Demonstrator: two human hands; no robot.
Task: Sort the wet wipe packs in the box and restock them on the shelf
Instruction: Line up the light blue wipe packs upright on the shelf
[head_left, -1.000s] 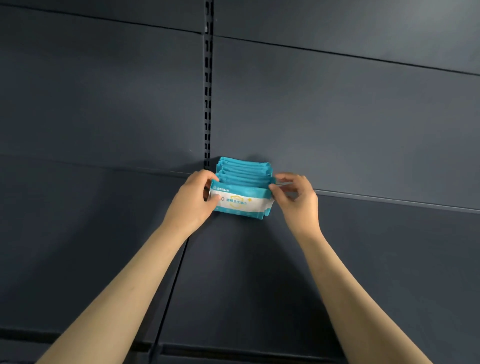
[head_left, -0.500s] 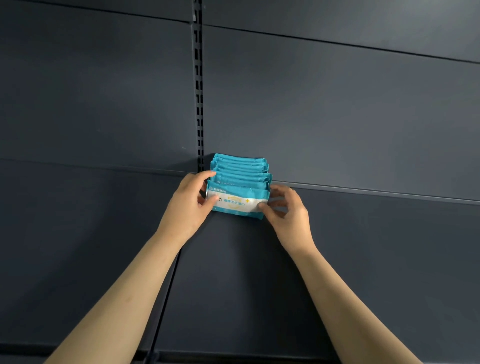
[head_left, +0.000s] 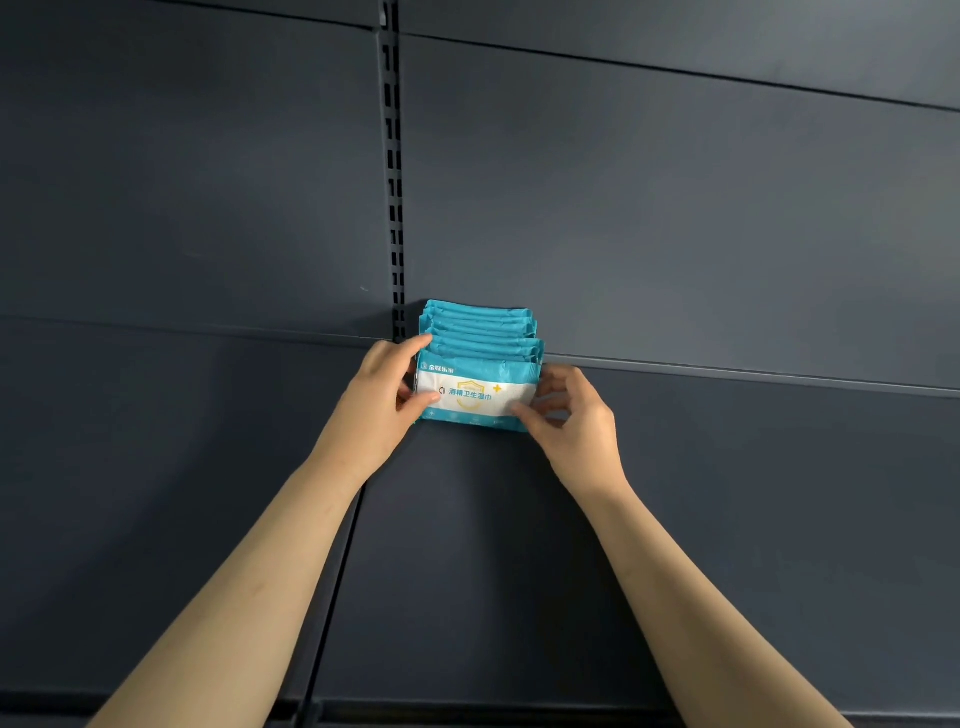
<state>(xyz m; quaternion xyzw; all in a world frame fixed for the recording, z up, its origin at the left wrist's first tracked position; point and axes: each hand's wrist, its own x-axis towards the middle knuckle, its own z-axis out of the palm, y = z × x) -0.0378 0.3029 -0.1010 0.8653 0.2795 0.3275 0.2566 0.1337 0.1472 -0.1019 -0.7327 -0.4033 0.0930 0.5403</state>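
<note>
Now left hand (head_left: 375, 410) and right hand (head_left: 577, 423), fingers (head_left: 417, 345) in a grip on front wipe pack (head_left: 478, 393)

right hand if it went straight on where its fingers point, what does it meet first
The right hand pinches the front wet wipe pack at its right end, so that pack comes first; next probably the packs behind, depth unclear.

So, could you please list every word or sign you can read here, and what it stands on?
"酒精卫生湿巾": teal print on the white band of the front wet wipe pack.
Yellow plus sign: beside it, same band.
White brand line, pack's top left: too blurred to read.
Small marks along its bottom edge: too small to read.
Packs behind: no text shows.
</note>
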